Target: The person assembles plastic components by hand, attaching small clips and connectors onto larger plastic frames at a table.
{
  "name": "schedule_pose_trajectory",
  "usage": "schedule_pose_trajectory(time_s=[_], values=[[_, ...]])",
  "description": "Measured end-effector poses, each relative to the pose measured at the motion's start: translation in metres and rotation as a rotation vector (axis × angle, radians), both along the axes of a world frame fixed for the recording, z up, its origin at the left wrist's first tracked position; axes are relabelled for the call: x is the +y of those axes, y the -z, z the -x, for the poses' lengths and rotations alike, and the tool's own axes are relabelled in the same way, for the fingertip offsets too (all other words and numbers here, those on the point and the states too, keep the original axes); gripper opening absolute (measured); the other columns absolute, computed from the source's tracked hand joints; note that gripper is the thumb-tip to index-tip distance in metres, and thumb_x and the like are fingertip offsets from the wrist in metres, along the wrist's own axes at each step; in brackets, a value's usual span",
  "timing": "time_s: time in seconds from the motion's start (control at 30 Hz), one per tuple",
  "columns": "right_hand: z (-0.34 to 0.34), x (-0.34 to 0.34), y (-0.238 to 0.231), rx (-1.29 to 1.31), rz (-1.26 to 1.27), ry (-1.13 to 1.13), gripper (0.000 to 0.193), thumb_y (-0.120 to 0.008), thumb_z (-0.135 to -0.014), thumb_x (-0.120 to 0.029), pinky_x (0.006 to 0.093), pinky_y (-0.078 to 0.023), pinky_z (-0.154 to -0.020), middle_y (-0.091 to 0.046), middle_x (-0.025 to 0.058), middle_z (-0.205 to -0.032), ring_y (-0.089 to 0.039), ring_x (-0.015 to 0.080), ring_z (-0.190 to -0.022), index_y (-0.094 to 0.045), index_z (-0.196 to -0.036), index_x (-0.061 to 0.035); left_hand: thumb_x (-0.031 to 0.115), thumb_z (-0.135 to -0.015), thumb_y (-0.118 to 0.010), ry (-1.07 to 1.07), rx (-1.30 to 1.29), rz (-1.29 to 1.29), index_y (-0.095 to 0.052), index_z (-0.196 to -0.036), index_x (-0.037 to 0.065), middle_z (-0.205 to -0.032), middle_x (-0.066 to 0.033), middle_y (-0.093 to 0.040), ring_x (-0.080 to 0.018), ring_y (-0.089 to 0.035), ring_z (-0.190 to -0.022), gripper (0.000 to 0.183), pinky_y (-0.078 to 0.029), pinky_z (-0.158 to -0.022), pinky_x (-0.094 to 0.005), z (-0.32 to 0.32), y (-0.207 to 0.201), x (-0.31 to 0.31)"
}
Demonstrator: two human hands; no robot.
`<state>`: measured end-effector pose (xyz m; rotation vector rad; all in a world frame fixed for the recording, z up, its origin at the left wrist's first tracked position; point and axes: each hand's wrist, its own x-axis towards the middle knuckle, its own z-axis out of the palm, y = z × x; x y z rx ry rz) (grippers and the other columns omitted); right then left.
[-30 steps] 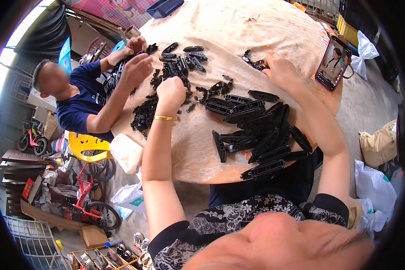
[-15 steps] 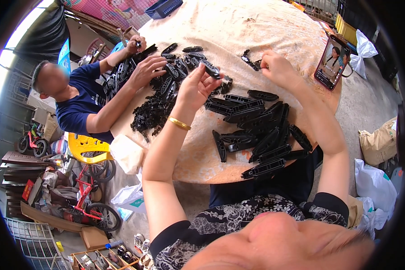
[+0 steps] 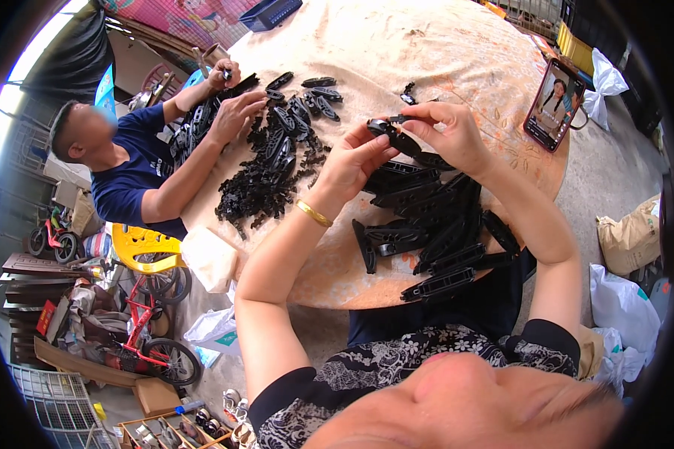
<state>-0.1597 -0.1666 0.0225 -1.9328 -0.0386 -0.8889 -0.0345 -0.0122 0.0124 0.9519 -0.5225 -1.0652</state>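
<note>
In my left hand (image 3: 356,159) is an oval black plastic part (image 3: 403,142), gripped between thumb and fingers over the table. My right hand (image 3: 451,135) pinches a small black piece (image 3: 401,118) against its upper side; the fingertips hide part of the contact. Just below both hands, long black plastic housings (image 3: 427,224) lie heaped near the table's front edge. A loose small black clip (image 3: 408,93) rests beyond my hands. To the left spreads a pile of small black clips (image 3: 247,187), with oval black parts (image 3: 299,112) beside and behind it.
Across the left side, a co-worker (image 3: 138,161) in a dark blue shirt handles black parts. A phone (image 3: 553,105) stands upright at the table's right. The cloth-covered round table (image 3: 472,45) carries a blue basket (image 3: 269,13) at its far edge. A yellow chair (image 3: 146,245) stands left.
My right hand has come left from the cloth with a small piece. My left hand has moved right and slightly down, so both hands meet at the oval part.
</note>
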Motion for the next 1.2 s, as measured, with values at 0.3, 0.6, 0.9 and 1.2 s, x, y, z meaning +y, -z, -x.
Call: schedule_pose_trajectory(time_s=[0.3,0.6,0.9,1.2], values=[[-0.003,0.0,0.005,-0.086,0.201,0.042,0.016,-0.067,-0.078,-0.011,0.027,-0.048,-0.062,-0.065,0.0115,-0.076,-0.061,0.0171,-0.068,-0.066,-0.089,0.0012,-0.001,-0.083,-0.06,-0.041,0.006,0.077,-0.055,-0.11,0.005,-0.1,-0.0058,-0.06,-0.0159,-0.06,-0.09,0.029,-0.053,-0.082,-0.0302,0.002,0.007,-0.005],[-0.003,-0.005,-0.004,-0.227,0.383,-0.081,0.012,-0.066,-0.076,-0.007,0.0302,-0.047,-0.071,-0.064,0.0082,-0.092,-0.059,0.0234,-0.083,-0.066,-0.088,-0.0036,0.019,-0.093,-0.048,0.104,-0.012,-0.032,-0.053,-0.112,0.002,-0.09,-0.0068,-0.062,-0.0179,-0.064,-0.076,0.027,-0.055,-0.061,-0.0264,-0.001,-0.005,0.0],[0.003,0.005,-0.008,-0.204,0.56,-0.094,0.016,-0.067,-0.072,-0.005,0.0323,-0.048,-0.074,-0.063,0.0041,-0.096,-0.056,0.0242,-0.088,-0.065,-0.088,-0.0046,0.027,-0.094,-0.048,0.188,-0.172,-0.213,-0.055,-0.108,0.001,-0.086,-0.0086,-0.063,-0.0146,-0.062,-0.066,0.031,-0.051,-0.054,-0.0232,-0.005,-0.009,0.007],[0.003,-0.001,-0.007,-0.121,0.54,-0.105,0.025,-0.07,-0.071,-0.009,0.0323,-0.048,-0.077,-0.063,0.0099,-0.101,-0.057,0.0265,-0.091,-0.064,-0.095,-0.0044,0.006,-0.084,-0.059,0.182,-0.625,-0.235,-0.049,-0.12,-0.004,-0.107,-0.0112,-0.06,-0.0152,-0.062,-0.089,0.038,-0.051,-0.077,-0.0251,0.005,-0.035,0.012]])
